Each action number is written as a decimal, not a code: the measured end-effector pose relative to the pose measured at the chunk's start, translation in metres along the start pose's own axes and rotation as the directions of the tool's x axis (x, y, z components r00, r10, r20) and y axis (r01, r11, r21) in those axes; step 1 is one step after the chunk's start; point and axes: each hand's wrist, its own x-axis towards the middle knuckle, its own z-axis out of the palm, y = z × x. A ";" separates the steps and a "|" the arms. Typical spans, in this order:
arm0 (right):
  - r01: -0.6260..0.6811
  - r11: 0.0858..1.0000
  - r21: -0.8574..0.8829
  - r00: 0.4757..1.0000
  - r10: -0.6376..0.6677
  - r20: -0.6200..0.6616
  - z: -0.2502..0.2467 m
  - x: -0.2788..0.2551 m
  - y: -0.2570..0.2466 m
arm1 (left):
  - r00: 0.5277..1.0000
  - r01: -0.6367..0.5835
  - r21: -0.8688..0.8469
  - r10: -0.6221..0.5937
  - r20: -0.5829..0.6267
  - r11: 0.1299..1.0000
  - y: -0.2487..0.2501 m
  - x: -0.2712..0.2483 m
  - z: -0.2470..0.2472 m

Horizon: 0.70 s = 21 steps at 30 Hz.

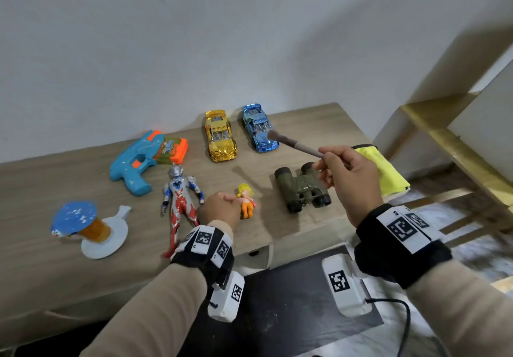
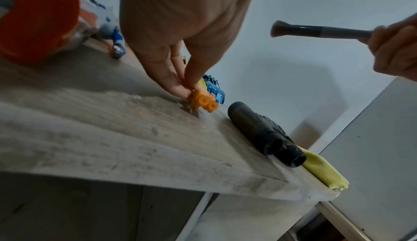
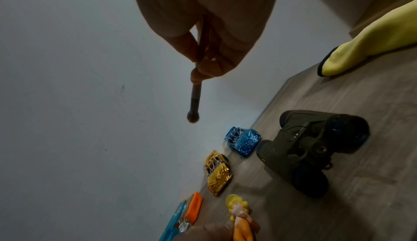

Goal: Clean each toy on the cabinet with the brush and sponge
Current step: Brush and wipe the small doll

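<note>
A small doll (image 1: 246,201) with yellow hair and an orange body lies near the front of the wooden cabinet (image 1: 55,184). My left hand (image 1: 234,200) pinches it at the side; the left wrist view shows thumb and fingers (image 2: 176,84) closed on the orange doll (image 2: 203,102). My right hand (image 1: 323,159) grips a thin grey brush (image 1: 294,144) by its handle, raised above the binoculars (image 1: 302,188), with the bristles pointing toward the back left. In the right wrist view the brush (image 3: 195,102) hangs in the air, clear of every toy. A yellow sponge (image 1: 383,170) lies at the right end.
A blue car (image 1: 258,126) and a gold car (image 1: 220,140) stand at the back by the wall. A blue-and-orange water gun (image 1: 138,159), a red-and-silver action figure (image 1: 180,198) and a blue-topped toy on a white base (image 1: 88,226) lie to the left. A wooden frame (image 1: 444,140) stands on the right.
</note>
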 end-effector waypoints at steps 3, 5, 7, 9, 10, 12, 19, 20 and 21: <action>-0.001 1.000 0.009 1.000 0.001 -0.001 -0.006 -0.010 0.003 | 1.000 0.004 -0.134 -0.002 0.019 0.991 -0.005 -0.001 0.004; 0.007 1.000 0.007 1.000 -0.007 0.005 -0.011 -0.016 0.002 | 1.000 -0.028 -0.214 0.027 -0.008 0.977 -0.005 -0.008 0.005; 0.011 1.000 0.019 1.000 -0.011 0.020 -0.016 -0.022 -0.002 | 0.995 -0.088 -0.288 0.074 -0.061 0.954 -0.002 -0.021 0.001; 0.039 0.998 0.040 0.999 -0.040 0.031 -0.024 -0.025 -0.010 | 0.985 -0.156 -0.372 0.117 -0.126 0.915 0.002 -0.037 -0.004; 0.062 0.997 0.043 0.997 -0.063 0.038 -0.028 -0.027 -0.014 | 0.977 -0.192 -0.421 0.135 -0.163 0.886 0.005 -0.047 -0.008; 0.115 0.993 0.032 0.991 -0.117 0.065 -0.036 -0.032 -0.023 | 0.960 -0.258 -0.496 0.163 -0.226 0.829 0.011 -0.066 -0.014; 0.386 0.922 -0.021 0.904 -0.374 0.208 -0.057 -0.058 -0.048 | 0.843 -0.499 -0.482 0.276 -0.461 0.720 0.028 -0.136 -0.019; 0.438 0.898 -0.041 0.879 -0.418 0.230 -0.062 -0.061 -0.050 | 0.829 -0.521 -0.481 0.285 -0.481 0.705 0.030 -0.145 -0.017; 0.492 0.868 -0.071 0.848 -0.459 0.265 -0.066 -0.065 -0.051 | 0.815 -0.543 -0.481 0.292 -0.501 0.688 0.032 -0.154 -0.016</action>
